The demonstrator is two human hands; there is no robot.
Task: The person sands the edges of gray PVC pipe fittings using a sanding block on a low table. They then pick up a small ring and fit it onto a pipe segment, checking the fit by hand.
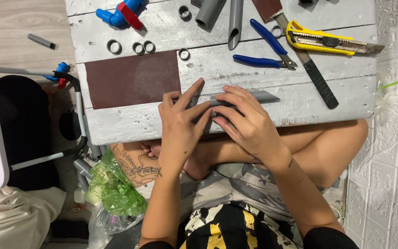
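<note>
My left hand [180, 121] and my right hand [246, 121] both press on a grey plastic pipe piece [260, 97] that lies flat along the near part of a grey painted wooden board [328, 108]. The pipe's slanted cut end sticks out to the right of my right hand. Left fingers lie over the pipe's left end, index finger stretched up. A brown sheet of sandpaper [132, 78] lies just left of my left hand.
Farther back lie blue-handled pliers [263, 53], a yellow utility knife [328, 41], a black-handled tool [316, 78], grey pipe lengths [235, 20], several small grey rings [114, 46] and a blue valve with a red handle [123, 14]. A green plastic bag [114, 189] sits by my knee.
</note>
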